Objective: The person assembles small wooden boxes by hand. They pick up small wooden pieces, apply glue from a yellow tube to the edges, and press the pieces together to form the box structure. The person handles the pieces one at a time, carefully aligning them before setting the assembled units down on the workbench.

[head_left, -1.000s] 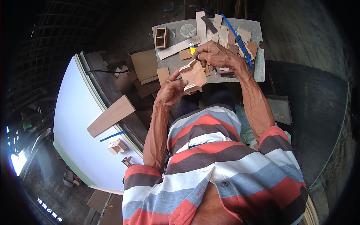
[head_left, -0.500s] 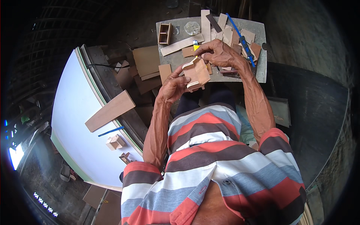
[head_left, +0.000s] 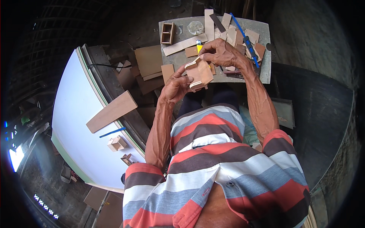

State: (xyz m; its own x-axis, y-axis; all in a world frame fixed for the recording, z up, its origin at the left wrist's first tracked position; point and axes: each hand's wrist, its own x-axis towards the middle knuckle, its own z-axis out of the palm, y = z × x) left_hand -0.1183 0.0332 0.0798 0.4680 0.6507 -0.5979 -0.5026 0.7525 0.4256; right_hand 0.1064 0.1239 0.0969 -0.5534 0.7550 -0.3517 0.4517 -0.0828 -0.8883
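My left hand [head_left: 175, 88] grips a small wooden assembly [head_left: 199, 73] by its left side, thumb on top and fingers behind. The piece has a flat brown panel with pale, curved strips along two opposite edges. At its upper corner, the thumb and fingers of my right hand [head_left: 219, 53] are pinched together on the edge of the far strip. Whether a smaller bit sits between those fingertips cannot be seen. Just beyond them, a yellow-and-white object [head_left: 199, 45], possibly a small tube or bottle, lies on the grey table [head_left: 175, 60].
Wood offcuts [head_left: 230, 36], a blue bar with a dark clamp-like body [head_left: 249, 45], a clear round dish [head_left: 195, 27] and a two-compartment wooden box [head_left: 167, 33] cover the table. On the white board [head_left: 80, 102] at left rest a plank [head_left: 112, 112], a blue strip [head_left: 112, 132] and a little wooden box [head_left: 116, 143].
My right fingers have closed in from a looser, more outstretched pose to a pinch at the assembly's upper corner. My left hand keeps its grip, nearly still.
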